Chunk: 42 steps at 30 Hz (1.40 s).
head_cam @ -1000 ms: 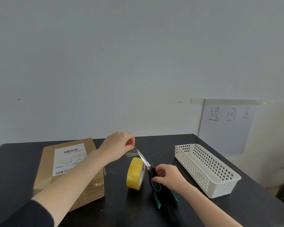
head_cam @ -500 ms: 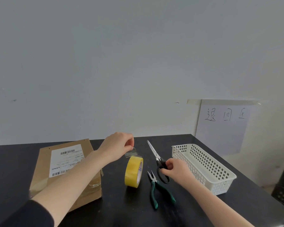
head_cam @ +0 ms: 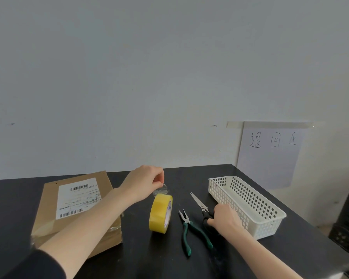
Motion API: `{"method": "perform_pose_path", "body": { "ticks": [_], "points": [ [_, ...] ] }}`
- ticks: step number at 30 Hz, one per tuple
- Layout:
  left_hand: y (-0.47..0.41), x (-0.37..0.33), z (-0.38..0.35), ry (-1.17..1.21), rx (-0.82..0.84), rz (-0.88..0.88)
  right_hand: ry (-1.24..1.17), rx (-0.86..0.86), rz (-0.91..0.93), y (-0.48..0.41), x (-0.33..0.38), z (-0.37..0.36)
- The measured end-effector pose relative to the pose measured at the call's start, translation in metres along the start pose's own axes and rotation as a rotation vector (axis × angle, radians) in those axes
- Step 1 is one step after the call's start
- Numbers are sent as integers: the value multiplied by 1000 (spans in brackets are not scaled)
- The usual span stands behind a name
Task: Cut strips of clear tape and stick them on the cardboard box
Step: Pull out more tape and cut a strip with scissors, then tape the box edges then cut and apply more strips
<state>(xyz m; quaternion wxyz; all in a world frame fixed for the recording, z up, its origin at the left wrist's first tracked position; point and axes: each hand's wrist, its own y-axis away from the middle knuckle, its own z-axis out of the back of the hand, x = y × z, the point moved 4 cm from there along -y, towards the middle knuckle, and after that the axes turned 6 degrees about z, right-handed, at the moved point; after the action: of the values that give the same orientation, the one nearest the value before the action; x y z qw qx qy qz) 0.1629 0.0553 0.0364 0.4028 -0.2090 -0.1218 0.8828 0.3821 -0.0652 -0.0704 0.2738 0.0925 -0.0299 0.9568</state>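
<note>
Left fingertips [head_cam: 159,184]: pressed together, pinching the top edge of a short clear tape strip [head_cam: 162,191]; strip hanging just above the tape roll [head_cam: 160,213]; contact between its lower edge and the roll impossible to tell.
Left hand [head_cam: 142,181]: raised over the table [head_cam: 141,256], between box and roll; forearm crossing above the box's right side.
Right fingers [head_cam: 210,221]: curled round the black handles of the scissors [head_cam: 200,205]; blades closed, lying flat, tips pointing away.
Right hand [head_cam: 226,219]: low on the table, just beside the white basket [head_cam: 270,222]; green-handled pliers [head_cam: 186,228] between scissors and roll.
Cardboard box [head_cam: 48,214]: flat at the table's left, shipping label up, apart from the roll.
Step in hand: probably carrying the strip across to the box.
Risks: strip folding onto itself or clinging to the fingers, from its limp free end; snagging back on the roll, from hanging so close; landing creased or on the label, from one-handed placing; roll tipping or rolling away, standing on its edge.
</note>
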Motion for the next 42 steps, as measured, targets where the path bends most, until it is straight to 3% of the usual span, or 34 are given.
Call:
{"method": "perform_pose_path", "body": {
  "ticks": [25, 30, 34, 42],
  "points": [
    [4, 7, -2, 26, -2, 17, 24, 69, -33, 0, -7, -6],
    [6, 9, -2, 33, -6, 27, -14, -118, 42, 2, 4, 7],
    [7, 10, 0, 46, -21, 31, -267, -258, 191, -1, 27, 24],
    [6, 10, 10, 97, -103, 32, -824, -176, 334, 11, 94, 59]
  ]
}}
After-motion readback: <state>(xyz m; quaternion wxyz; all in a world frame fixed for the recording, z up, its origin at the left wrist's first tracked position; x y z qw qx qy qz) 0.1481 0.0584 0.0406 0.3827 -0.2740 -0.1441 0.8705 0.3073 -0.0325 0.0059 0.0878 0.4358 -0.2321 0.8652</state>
